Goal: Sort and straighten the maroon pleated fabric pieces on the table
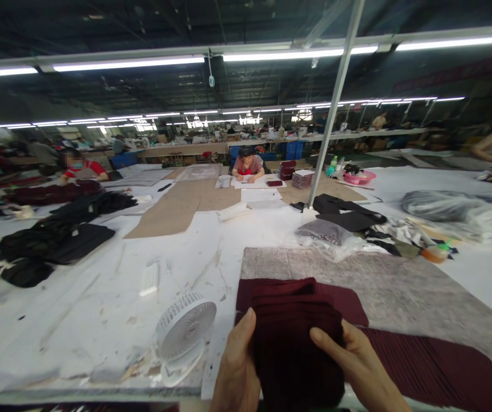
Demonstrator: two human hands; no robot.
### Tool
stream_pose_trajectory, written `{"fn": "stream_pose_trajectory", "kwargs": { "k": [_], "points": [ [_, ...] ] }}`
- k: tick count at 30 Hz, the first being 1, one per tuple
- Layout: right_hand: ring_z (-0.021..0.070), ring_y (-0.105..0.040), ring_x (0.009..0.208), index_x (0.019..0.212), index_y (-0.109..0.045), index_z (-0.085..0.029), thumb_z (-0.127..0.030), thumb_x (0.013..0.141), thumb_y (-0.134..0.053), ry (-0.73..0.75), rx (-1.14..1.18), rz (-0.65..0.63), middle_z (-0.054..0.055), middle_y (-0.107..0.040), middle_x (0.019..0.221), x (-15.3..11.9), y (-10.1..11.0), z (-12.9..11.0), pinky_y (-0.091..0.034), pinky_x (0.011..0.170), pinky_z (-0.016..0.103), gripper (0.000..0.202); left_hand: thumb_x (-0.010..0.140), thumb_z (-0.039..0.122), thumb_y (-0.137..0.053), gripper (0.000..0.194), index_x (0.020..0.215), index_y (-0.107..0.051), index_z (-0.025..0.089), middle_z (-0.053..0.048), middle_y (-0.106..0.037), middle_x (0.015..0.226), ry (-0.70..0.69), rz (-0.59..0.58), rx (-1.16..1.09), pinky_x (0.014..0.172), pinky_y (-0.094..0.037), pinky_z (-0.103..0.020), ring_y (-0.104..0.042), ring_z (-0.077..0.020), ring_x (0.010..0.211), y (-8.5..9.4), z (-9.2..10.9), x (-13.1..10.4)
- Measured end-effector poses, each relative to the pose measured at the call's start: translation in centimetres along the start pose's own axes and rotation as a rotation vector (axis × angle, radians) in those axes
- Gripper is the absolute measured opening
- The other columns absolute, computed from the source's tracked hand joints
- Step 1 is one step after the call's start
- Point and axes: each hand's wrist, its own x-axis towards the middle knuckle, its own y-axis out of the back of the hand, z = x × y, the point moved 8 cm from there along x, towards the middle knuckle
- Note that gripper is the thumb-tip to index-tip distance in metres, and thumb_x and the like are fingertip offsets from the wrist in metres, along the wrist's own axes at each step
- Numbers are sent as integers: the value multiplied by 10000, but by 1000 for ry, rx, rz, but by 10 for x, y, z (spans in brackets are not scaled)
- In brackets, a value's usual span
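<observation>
Though the dim red banner [456,73] seems unreadable, the left hand [237,365] and right hand [359,360] clamp a maroon fabric stack [297,343].

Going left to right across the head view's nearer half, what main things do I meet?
Crumpled black fabric pile, white oblong object, white round fan, left hand, dark maroon cloth stack, right hand, fanned maroon cloth row.

A broad white table [108,320] carries a small fan [188,329], black cloth [56,240] and a grey sheet [400,292]. Overlapping maroon cloth pieces [439,363] lie on the sheet.
</observation>
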Motion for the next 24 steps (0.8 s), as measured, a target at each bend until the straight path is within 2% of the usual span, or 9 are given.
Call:
{"fn": "stream_pose_trajectory", "kwargs": {
  "k": [3, 6, 12, 16, 21, 24],
  "points": [
    [231, -603, 761, 834, -683, -162, -479, 738, -690, 1, -9, -38, 59, -695, 812, 2, 1, 2, -499, 687, 313, 332, 841, 305, -552, 384, 1193, -624, 170, -92, -703, 1113, 35, -16, -25, 1051, -382, -438, -570, -292, 1145, 0, -2, 1],
    [236, -615, 802, 888, -691, -163, -464, 753, -685, -3, 25, -68, 65, -708, 847, 2, 0, 2, -498, 729, 321, 329, 850, 297, -537, 341, 1152, -653, 192, -69, -705, 1114, 20, -9, -40, 1061, -373, -414, -555, -274, 1166, 3, -1, 2],
    [189, -590, 716, 923, -703, -174, -439, 749, -701, -47, 52, -73, 38, -691, 816, -1, -1, 0, -476, 604, 259, 316, 867, 343, -515, 339, 1125, -667, 185, -68, -699, 1130, 15, -3, 13, 1068, -366, -393, -523, -261, 1204, 8, 0, 4],
    [183, -580, 691, 916, -706, -170, -435, 747, -702, -36, 28, -120, 29, -671, 768, 0, -1, -4, -477, 602, 262, 314, 840, 359, -553, 362, 1134, -658, 175, -80, -707, 1105, -51, 66, 66, 1043, -394, -416, -542, -281, 1183, 12, 9, 3],
    [220, -606, 719, 885, -710, -164, -460, 733, -704, -35, 9, -95, 29, -664, 702, 2, 3, -6, -506, 663, 312, 332, 767, 422, -634, 431, 1106, -672, 159, -88, -725, 1050, -200, 159, 203, 1000, -435, -437, -572, -332, 1134, 10, 28, 0],
    [236, -629, 768, 958, -706, -180, -455, 747, -694, -22, 29, -138, 52, -700, 830, 1, -4, -9, -511, 709, 331, 347, 764, 433, -634, 450, 1117, -664, 155, -92, -716, 1077, -200, 158, 214, 1015, -420, -449, -545, -340, 1168, 11, 26, 1]
  ]
}}
